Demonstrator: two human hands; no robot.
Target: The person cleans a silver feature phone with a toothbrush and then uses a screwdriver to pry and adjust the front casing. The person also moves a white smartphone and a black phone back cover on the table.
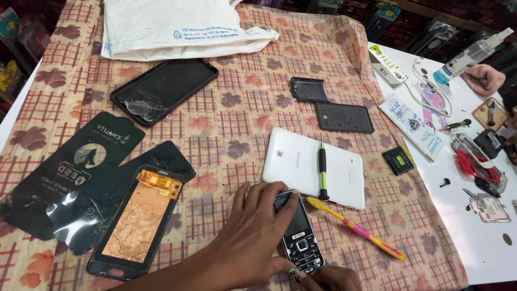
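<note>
A black keypad phone (299, 237) lies on the patterned cloth near the front edge. My left hand (250, 231) reaches in from the lower left, with its fingers curled over the phone's top end and left side. Only part of my right hand (329, 278) shows at the bottom edge, its fingertips pinching the phone's lower end. Just beyond the phone a white tablet (296, 161) lies back side up. A green and black screwdriver (322, 170) rests on the tablet. A yellow and pink toothbrush (355, 227) lies to the right of the phone.
A phone display with a copper back (137, 221) lies at the left on dark screen-protector packets (70, 161). Further back are a black case (164, 89), two black covers (344, 117) and a white bag (172, 27). The white table (474, 253) at right holds small parts and a spray bottle (468, 56). Another person's hand (484, 78) rests there.
</note>
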